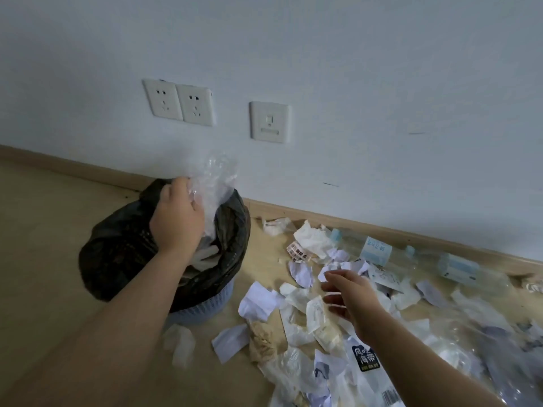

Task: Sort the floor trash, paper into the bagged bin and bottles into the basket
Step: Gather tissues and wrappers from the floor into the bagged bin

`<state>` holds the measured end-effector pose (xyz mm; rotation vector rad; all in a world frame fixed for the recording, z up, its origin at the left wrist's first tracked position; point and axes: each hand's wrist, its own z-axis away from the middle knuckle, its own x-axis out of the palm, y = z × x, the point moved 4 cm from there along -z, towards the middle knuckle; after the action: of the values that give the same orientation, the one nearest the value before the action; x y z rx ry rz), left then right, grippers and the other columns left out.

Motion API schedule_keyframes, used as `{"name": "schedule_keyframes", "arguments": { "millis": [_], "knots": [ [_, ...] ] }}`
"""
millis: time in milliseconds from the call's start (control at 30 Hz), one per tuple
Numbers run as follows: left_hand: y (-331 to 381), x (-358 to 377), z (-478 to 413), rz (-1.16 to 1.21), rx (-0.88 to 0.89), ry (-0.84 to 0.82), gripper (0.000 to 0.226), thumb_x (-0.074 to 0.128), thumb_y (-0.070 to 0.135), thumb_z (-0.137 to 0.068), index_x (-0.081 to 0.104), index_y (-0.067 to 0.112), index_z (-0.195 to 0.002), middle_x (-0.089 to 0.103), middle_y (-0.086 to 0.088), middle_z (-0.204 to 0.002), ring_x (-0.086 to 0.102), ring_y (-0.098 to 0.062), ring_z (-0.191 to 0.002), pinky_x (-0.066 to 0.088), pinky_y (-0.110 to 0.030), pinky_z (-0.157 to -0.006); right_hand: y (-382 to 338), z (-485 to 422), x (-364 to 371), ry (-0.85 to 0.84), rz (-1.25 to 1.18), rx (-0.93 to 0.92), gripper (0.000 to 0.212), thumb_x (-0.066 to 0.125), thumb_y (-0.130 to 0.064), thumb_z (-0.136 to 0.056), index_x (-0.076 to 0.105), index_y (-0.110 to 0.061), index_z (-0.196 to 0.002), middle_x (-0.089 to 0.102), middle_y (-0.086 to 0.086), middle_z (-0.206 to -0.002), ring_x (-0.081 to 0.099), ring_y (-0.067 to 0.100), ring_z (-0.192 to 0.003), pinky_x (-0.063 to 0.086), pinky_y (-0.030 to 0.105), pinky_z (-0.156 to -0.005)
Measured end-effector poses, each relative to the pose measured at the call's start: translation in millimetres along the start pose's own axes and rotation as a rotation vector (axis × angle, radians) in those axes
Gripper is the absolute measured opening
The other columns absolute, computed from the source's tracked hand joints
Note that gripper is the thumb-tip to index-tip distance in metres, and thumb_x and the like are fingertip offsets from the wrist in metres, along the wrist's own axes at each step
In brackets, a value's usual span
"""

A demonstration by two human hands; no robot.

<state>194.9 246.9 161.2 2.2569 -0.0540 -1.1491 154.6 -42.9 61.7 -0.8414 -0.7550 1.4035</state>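
Paper scraps (299, 301) litter the floor (44, 230) at lower right of the frame, with two clear bottles (379, 251) lying along the baseboard behind them. Left of centre stands the bagged bin (123, 248); the left hand (176, 221) clutches crumpled clear plastic (214, 183) over its mouth. The right hand (349, 298) hovers above the scraps, fingers spread, empty.

pale wall (323, 54), 3 wall plates (179, 102), seemingly wooden floor (44, 230)
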Motion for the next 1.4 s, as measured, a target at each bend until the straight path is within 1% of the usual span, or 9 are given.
{"name": "schedule_keyframes", "arguments": {
  "millis": [67, 167, 367, 600, 733, 867, 1067, 1200, 1400],
  "knots": [
    [-14, 28, 10, -0.266, -0.016, -0.387, 0.027, 0.046, 0.016, -0.092, 0.046, 0.011, -0.119, 0.053, -0.017, -0.115, 0.055, -0.036, -0.098, 0.040, -0.038, -0.067, 3, 0, 3, 0.001, 0.018, 0.018, 0.005, 0.056, -0.018, -0.091, 0.060, -0.015, -0.091, 0.064, 0.009, -0.085, 0.057, 0.020, -0.070, 0.047, 0.030, -0.065],
    [-24, 59, 39, -0.318, -0.124, -0.840, 0.041, 0.032, 0.022, -0.100, 0.036, 0.011, -0.139, 0.045, -0.021, -0.137, 0.045, -0.034, -0.124, 0.035, -0.039, -0.099, 6, 0, 9, -0.003, 0.045, 0.028, 0.007, 0.055, -0.018, -0.092, 0.060, -0.014, -0.088, 0.063, 0.007, -0.082, 0.056, 0.019, -0.067, 0.045, 0.029, -0.062],
    [-8, 81, 57, -0.059, 0.043, -1.016, 0.021, 0.043, 0.007, -0.091, 0.057, 0.016, -0.103, 0.059, -0.014, -0.113, 0.055, -0.029, -0.107, 0.039, -0.027, -0.078, 6, 3, 30, -0.099, 0.098, 0.070, 0.007, 0.053, -0.022, -0.093, 0.057, -0.018, -0.089, 0.063, 0.010, -0.092, 0.059, 0.020, -0.076, 0.048, 0.028, -0.067],
    [18, 87, 62, 0.198, 0.064, -1.067, 0.026, 0.048, 0.011, -0.091, 0.063, 0.027, -0.105, 0.066, -0.001, -0.102, 0.059, -0.019, -0.094, 0.045, -0.027, -0.081, 12, 10, 58, -0.190, -0.063, 0.185, 0.026, 0.050, -0.039, -0.092, 0.051, -0.021, -0.112, 0.058, 0.005, -0.107, 0.059, 0.021, -0.083, 0.049, 0.028, -0.065],
    [25, 86, 55, 0.254, 0.057, -1.024, 0.024, 0.050, 0.014, -0.092, 0.062, 0.023, -0.111, 0.065, -0.002, -0.108, 0.058, -0.021, -0.101, 0.044, -0.031, -0.088, 5, 12, 82, -0.283, -0.298, 0.124, 0.011, 0.048, -0.020, -0.096, 0.056, -0.014, -0.100, 0.063, 0.006, -0.091, 0.065, 0.019, -0.071, 0.053, 0.027, -0.063],
    [17, 81, 42, 0.183, 0.037, -0.897, 0.036, 0.051, 0.014, -0.090, 0.053, 0.029, -0.123, 0.061, -0.002, -0.116, 0.054, -0.018, -0.097, 0.042, -0.028, -0.079, -13, 8, 76, -0.184, -0.394, -0.002, 0.013, 0.048, -0.006, -0.094, 0.058, -0.012, -0.090, 0.064, 0.008, -0.080, 0.065, 0.022, -0.070, 0.057, 0.027, -0.060],
    [23, 78, 35, 0.023, 0.110, -0.822, 0.049, 0.050, 0.014, -0.089, 0.041, 0.024, -0.136, 0.050, -0.007, -0.129, 0.053, -0.022, -0.099, 0.039, -0.028, -0.074, -15, 7, 52, -0.098, -0.311, -0.043, 0.008, 0.050, -0.017, -0.095, 0.056, -0.011, -0.096, 0.063, 0.011, -0.093, 0.065, 0.024, -0.077, 0.056, 0.029, -0.064],
    [44, 65, 40, 0.162, 0.212, -0.631, 0.039, 0.052, 0.016, -0.090, 0.050, 0.020, -0.129, 0.049, -0.004, -0.131, 0.049, -0.021, -0.117, 0.036, -0.024, -0.086, -10, 8, 35, -0.068, -0.225, 0.003, 0.019, 0.049, -0.034, -0.095, 0.055, -0.017, -0.098, 0.063, 0.005, -0.089, 0.062, 0.020, -0.074, 0.051, 0.028, -0.065],
    [56, 28, 75, 0.279, 0.466, -0.381, 0.022, 0.061, 0.005, -0.083, 0.067, 0.009, -0.104, 0.062, -0.006, -0.103, 0.053, -0.025, -0.103, 0.037, -0.025, -0.084, 15, 13, 16, 0.013, -0.133, 0.080, 0.020, 0.047, -0.032, -0.096, 0.055, -0.014, -0.091, 0.061, 0.006, -0.084, 0.057, 0.019, -0.069, 0.047, 0.027, -0.062]
  ]
}}
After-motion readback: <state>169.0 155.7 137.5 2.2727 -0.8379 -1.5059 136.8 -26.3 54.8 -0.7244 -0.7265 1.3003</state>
